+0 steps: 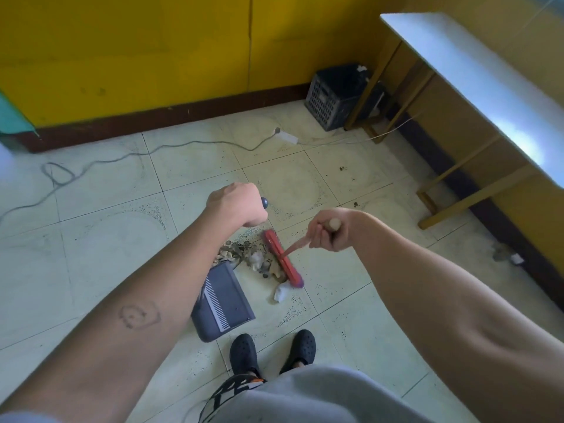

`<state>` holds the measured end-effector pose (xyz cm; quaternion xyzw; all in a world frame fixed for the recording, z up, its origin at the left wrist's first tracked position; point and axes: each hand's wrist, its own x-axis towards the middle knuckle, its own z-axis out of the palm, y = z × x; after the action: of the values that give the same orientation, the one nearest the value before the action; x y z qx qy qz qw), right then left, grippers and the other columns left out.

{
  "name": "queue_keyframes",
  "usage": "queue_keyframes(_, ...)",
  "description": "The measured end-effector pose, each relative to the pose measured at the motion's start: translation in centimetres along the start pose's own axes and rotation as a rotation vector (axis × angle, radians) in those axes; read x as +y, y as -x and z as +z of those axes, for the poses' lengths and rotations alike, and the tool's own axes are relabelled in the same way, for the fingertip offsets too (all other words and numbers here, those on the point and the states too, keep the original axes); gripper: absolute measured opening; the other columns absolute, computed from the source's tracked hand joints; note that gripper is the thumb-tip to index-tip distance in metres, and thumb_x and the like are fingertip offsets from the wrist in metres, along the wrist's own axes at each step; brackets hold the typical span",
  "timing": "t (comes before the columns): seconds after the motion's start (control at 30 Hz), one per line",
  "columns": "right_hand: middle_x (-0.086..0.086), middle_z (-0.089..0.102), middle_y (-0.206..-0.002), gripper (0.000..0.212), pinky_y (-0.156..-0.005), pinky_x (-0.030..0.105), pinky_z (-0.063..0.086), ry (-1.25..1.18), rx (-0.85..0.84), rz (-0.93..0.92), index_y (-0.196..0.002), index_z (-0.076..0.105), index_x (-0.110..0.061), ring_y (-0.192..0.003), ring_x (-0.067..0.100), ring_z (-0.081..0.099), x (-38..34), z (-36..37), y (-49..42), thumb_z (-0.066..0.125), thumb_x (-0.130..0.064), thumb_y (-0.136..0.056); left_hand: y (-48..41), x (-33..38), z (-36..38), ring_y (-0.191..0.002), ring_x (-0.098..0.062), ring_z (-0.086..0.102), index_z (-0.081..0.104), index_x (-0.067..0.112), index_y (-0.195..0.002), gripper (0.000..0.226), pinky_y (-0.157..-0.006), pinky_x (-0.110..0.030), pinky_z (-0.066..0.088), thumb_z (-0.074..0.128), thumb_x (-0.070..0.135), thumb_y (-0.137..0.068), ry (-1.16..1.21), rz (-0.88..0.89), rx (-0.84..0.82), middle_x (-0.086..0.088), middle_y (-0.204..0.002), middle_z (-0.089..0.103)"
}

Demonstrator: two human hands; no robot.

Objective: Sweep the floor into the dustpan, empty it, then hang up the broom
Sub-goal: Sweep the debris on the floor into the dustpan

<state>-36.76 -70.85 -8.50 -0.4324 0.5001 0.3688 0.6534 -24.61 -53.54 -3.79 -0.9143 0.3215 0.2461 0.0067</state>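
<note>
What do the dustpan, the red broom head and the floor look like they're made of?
The dustpan looks like moulded plastic, matt grey-blue, with a ridged comb strip formed into it. The broom head seems plastic too: smooth, evenly bright red; its bristles are hardly visible. The floor looks like glazed ceramic tile, pale green with straight joint lines, a printed speckle pattern and a slight sheen.

The broom (282, 257) head was red; the dustpan (222, 300) grey with pale ribs; the wall (137, 50) at twelve o'clock yellow over a brown skirting (171, 117); floor (106, 239) pale green, speckled; shoes (271, 349) black.
</note>
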Motion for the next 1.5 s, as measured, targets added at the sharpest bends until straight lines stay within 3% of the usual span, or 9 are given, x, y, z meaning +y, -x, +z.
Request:
queue_keyframes(0.23,0.000,0.043,-0.049,0.031,-0.024,0.017,0.034,-0.284,0.037,-0.041,-0.103,0.050,0.023,-0.027,0.005,0.041,-1.0,-0.9,4.6,0.047,0.007,-0.077,0.1,-0.7,-0.8,-0.059,-0.020,0.045,0.053,0.009,-0.094,0.023,-0.064,-0.033,0.039,0.048,0.031,-0.095,0.017,0.011,0.025,-0.006,-0.071,0.048)
queue_keyframes(0.47,-0.003,0.038,-0.053,0.030,-0.024,0.017,0.031,-0.267,0.226,-0.078,-0.118,0.043,0.012,-0.027,0.005,0.038,0.3,-5.2,7.3,0.043,0.001,-0.090,-0.1,0.2,-1.1,-0.061,-0.021,0.048,0.054,0.007,-0.092,0.024,-0.061,-0.032,0.039,0.048,0.031,-0.095,0.076,0.049,0.018,-0.006,-0.072,0.052)
queue_keyframes(0.77,0.000,0.040,-0.040,0.015,-0.027,0.013,0.035,-0.308,0.426,-0.061,-0.099,0.048,0.001,-0.024,0.007,0.038,7.3,-10.8,6.2,0.035,-0.002,-0.095,-0.8,4.0,0.1,-0.058,-0.019,0.048,0.053,0.009,-0.093,0.021,-0.051,-0.029,0.033,0.050,0.030,-0.094,0.075,0.157,0.039,-0.004,-0.072,0.050)
queue_keyframes(0.93,0.004,0.044,-0.038,0.017,-0.030,0.013,0.040,-0.315,0.519,-0.005,-0.076,0.044,-0.006,-0.025,0.008,0.043,13.4,-12.4,1.3,0.039,0.003,-0.091,-1.6,6.2,1.4,-0.073,-0.025,0.055,0.053,0.011,-0.087,0.021,-0.062,-0.031,0.039,0.055,0.031,-0.091,0.050,0.219,0.031,-0.003,-0.070,0.050)
queue_keyframes(1.1,0.013,0.047,-0.071,0.022,-0.032,0.019,0.044,-0.267,0.521,0.129,-0.104,0.043,-0.003,-0.030,0.016,0.050,17.8,-11.9,-3.1,0.041,0.010,-0.086,-1.9,7.9,2.2,-0.078,-0.027,0.059,0.053,0.012,-0.079,0.020,-0.064,-0.030,0.041,0.055,0.029,-0.090,0.027,0.245,0.007,-0.007,-0.080,0.059)
queue_keyframes(1.2,0.012,0.047,-0.059,0.057,-0.033,0.017,0.038,-0.180,0.543,0.171,-0.138,0.029,-0.002,-0.034,0.015,0.042,19.6,-11.3,-4.1,0.037,0.014,-0.083,-1.8,9.1,3.0,-0.077,-0.027,0.061,0.053,0.013,-0.077,0.019,-0.063,-0.030,0.042,0.056,0.027,-0.089,0.005,0.252,-0.018,-0.007,-0.081,0.062)
queue_keyframes(1.27,0.012,0.051,-0.053,0.084,-0.032,0.014,0.031,-0.130,0.602,0.082,-0.152,0.002,-0.023,-0.028,0.011,0.032,20.5,-9.8,-4.6,0.029,0.015,-0.082,-1.5,9.4,3.6,-0.077,-0.027,0.060,0.055,0.013,-0.083,0.016,-0.064,-0.031,0.042,0.056,0.027,-0.088,-0.010,0.260,-0.022,-0.007,-0.082,0.061)
queue_keyframes(1.4,0.027,0.062,-0.108,0.093,-0.036,0.022,0.035,-0.089,0.611,0.049,-0.150,-0.018,-0.030,-0.042,0.012,0.043,21.4,-7.5,-6.6,0.033,0.010,-0.084,-1.2,9.9,4.3,-0.079,-0.027,0.061,0.054,0.014,-0.083,0.015,-0.065,-0.030,0.043,0.056,0.028,-0.089,-0.045,0.261,-0.029,-0.006,-0.083,0.061)
queue_keyframes(1.5,0.015,0.064,-0.096,0.081,-0.040,0.024,0.042,-0.041,0.542,0.075,-0.150,-0.005,-0.011,-0.046,0.014,0.047,19.8,-6.2,-6.9,0.031,0.012,-0.081,-1.1,10.2,4.2,-0.079,-0.026,0.059,0.051,0.015,-0.078,0.015,-0.066,-0.029,0.041,0.056,0.026,-0.087,-0.042,0.257,-0.033,-0.006,-0.081,0.059)
